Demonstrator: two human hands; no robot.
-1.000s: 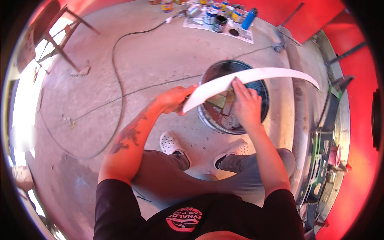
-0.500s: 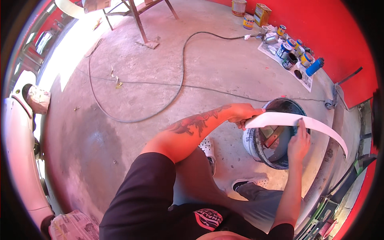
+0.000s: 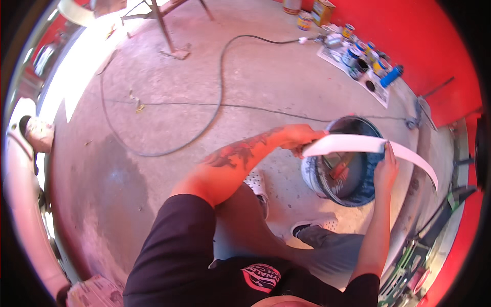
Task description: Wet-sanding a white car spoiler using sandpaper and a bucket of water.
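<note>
Left of the bucket, the concrete floor spreads wide, crossed by a looping dark hose; beyond the bucket, paint cans stand on newspaper by the red wall, and a concrete ledge bounds the room to its right. The curved white strip is held above the bucket's mouth, spanning it, its free tip reaching past the right rim. It looks smooth, pale and matte, slim and bowed, tapering toward that tip. The left hand grasps the blunter end near the bucket's left rim; the right hand presses a small dark piece against the strip. Compared with a second ago, the right hand sits farther along toward the tip, while the left keeps its end.
</note>
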